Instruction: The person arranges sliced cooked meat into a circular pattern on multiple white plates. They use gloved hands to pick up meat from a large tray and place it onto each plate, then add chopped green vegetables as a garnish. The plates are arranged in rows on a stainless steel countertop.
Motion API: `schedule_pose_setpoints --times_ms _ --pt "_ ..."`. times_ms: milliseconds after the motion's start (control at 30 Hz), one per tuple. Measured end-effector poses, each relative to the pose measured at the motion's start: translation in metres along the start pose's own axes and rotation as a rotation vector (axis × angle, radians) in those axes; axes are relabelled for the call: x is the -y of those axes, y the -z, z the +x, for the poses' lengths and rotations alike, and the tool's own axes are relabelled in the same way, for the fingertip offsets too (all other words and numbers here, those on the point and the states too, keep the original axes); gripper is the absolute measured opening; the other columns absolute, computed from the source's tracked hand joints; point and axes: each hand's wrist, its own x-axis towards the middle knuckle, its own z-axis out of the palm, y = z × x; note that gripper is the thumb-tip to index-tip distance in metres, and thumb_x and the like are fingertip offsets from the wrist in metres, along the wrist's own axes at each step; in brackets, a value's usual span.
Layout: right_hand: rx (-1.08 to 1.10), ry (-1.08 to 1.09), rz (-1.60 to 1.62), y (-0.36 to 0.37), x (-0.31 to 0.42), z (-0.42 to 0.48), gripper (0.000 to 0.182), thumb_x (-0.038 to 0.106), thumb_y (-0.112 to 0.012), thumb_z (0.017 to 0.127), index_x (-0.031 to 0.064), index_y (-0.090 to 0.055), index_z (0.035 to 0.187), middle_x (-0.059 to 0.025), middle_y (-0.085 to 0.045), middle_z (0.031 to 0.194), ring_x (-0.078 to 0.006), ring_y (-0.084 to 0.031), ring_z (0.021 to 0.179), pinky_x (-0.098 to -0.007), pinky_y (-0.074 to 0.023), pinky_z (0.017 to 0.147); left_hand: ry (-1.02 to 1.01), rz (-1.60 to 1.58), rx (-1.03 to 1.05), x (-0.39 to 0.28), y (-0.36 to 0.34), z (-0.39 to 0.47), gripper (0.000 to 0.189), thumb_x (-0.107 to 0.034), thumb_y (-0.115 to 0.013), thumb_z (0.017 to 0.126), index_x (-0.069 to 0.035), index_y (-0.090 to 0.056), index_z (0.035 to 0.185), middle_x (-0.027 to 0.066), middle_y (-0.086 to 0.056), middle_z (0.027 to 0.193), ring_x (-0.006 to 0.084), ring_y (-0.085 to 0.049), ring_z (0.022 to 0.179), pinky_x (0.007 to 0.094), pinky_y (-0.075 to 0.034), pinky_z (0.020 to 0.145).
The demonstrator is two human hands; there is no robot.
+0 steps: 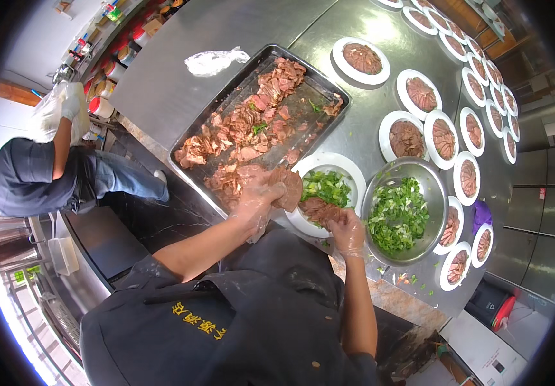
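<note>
My left hand [258, 200], in a clear plastic glove, holds a stack of sliced cooked meat [289, 190] at the near edge of a dark baking tray [323, 126]. More meat slices [239, 130] lie heaped in that tray. Also gloved, my right hand [347, 230] grips several meat slices [318, 211] over a white plate [357, 179]. Chopped green herbs or scallions [328, 187] cover the middle of this plate, partly hidden by the meat. To its right stands a steel bowl [440, 227] of chopped greens [398, 214].
White plates with fanned meat, such as this one [338, 58], line the right of the steel table [161, 82]. A crumpled plastic bag [214, 62] lies beyond the tray. At left, another person [31, 169] carries a pale bag [60, 113]. A purple cloth [482, 216] sits among the plates.
</note>
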Motion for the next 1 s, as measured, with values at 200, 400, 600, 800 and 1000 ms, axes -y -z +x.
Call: schedule_pose_setpoints --times_ms 200,400,600,800,1000 --pt "-0.054 0.168 -0.208 -0.004 0.000 0.003 0.030 0.016 -0.085 0.088 0.0044 -0.076 0.114 -0.0185 -0.074 0.091 -0.0413 -0.074 0.085 -0.0505 -0.0597 0.079 0.035 -0.023 0.008 0.021 0.009 0.003 0.048 -0.007 -0.076 0.105 0.002 -0.060 0.149 0.0122 -0.075 0.132 0.0213 -0.074 0.117 0.0378 -0.060 0.103" --pt "-0.211 0.366 -0.400 0.006 0.011 -0.004 0.050 0.014 -0.086 0.091 0.0043 -0.069 0.137 -0.0169 -0.075 0.117 -0.0373 -0.075 0.103 -0.0487 -0.0606 0.088 0.105 0.081 0.020 0.001 -0.011 -0.011 0.048 -0.007 -0.076 0.104 0.001 -0.062 0.148 0.0115 -0.075 0.132 0.0211 -0.074 0.117 0.0367 -0.061 0.100" --pt "0.130 0.055 0.922 0.002 0.076 -0.015 0.050 0.011 -0.084 0.101 -0.0020 -0.066 0.146 -0.0135 -0.076 0.135 -0.0244 -0.074 0.119 -0.0408 -0.0615 0.102 0.059 0.040 0.249 0.013 -0.033 -0.021 0.050 -0.003 -0.075 0.106 -0.002 -0.060 0.153 0.0111 -0.072 0.140 0.0227 -0.071 0.126 0.0378 -0.061 0.107" --pt "0.183 -0.295 1.078 -0.003 0.065 -0.011 0.045 0.001 -0.075 0.103 -0.0049 -0.064 0.147 -0.0140 -0.076 0.134 -0.0246 -0.075 0.119 -0.0386 -0.0608 0.106 -0.695 0.882 0.231 0.029 -0.043 -0.020 0.057 -0.005 -0.074 0.105 -0.002 -0.055 0.159 0.0209 -0.064 0.145 0.0313 -0.068 0.133 0.0407 -0.058 0.113" --pt "0.003 -0.415 1.137 0.007 0.046 -0.023 0.047 -0.003 -0.073 0.101 -0.0056 -0.063 0.147 -0.0141 -0.074 0.136 -0.0246 -0.075 0.118 -0.0378 -0.0616 0.103 -0.529 1.147 -0.119 0.077 0.005 0.065 0.075 -0.017 -0.076 0.097 -0.004 -0.049 0.165 0.0317 -0.066 0.144 0.0501 -0.064 0.134 0.0554 -0.051 0.117"
